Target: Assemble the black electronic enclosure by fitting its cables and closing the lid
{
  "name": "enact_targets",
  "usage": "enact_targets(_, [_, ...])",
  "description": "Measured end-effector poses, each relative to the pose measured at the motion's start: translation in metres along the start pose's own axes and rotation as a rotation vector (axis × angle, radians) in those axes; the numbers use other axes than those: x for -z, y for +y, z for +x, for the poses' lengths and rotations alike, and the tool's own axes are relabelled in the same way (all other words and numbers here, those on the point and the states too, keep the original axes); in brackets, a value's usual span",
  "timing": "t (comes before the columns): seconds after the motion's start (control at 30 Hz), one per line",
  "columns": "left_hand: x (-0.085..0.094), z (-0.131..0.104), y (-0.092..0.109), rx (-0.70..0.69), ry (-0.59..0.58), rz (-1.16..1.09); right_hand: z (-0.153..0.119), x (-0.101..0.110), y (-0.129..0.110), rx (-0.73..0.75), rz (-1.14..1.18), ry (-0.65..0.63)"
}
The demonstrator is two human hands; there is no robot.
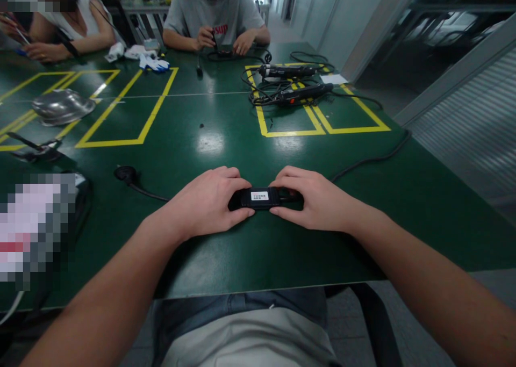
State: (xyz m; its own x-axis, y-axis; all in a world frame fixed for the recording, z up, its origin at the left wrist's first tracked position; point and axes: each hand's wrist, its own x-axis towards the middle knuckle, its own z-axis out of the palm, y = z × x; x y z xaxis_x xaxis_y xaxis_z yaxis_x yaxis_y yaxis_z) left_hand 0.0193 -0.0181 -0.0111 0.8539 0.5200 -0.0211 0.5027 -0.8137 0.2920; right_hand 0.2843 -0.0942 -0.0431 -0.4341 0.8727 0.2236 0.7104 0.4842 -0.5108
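Between my two hands, close to the table's near edge, is a small black box (260,198) with a white printed label on top and cable at its ends. My left hand (212,198) grips its left end, thumb on the near side and fingers on the far side. The right end is pinched the same way by my right hand (312,198). From the left side a black cable leads out to a power plug (126,174) lying on the table. On the right, another black cable (371,164) runs off toward the table's right edge.
Two black electric screwdrivers (306,92) lie with tangled cords at the far right, over yellow tape rectangles. A shiny metal bowl (62,107) sits left. Nearer left is a partly blurred box (36,227). Across the green table (226,270), a person (217,20) handles a dark item.
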Motion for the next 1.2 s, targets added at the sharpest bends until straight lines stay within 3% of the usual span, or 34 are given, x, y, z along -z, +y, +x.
enact_targets(1.2, [0.0012, 0.0022, 0.0011, 0.067, -0.011, -0.006, 0.0003, 0.0018, 0.0008, -0.028, -0.042, 0.010])
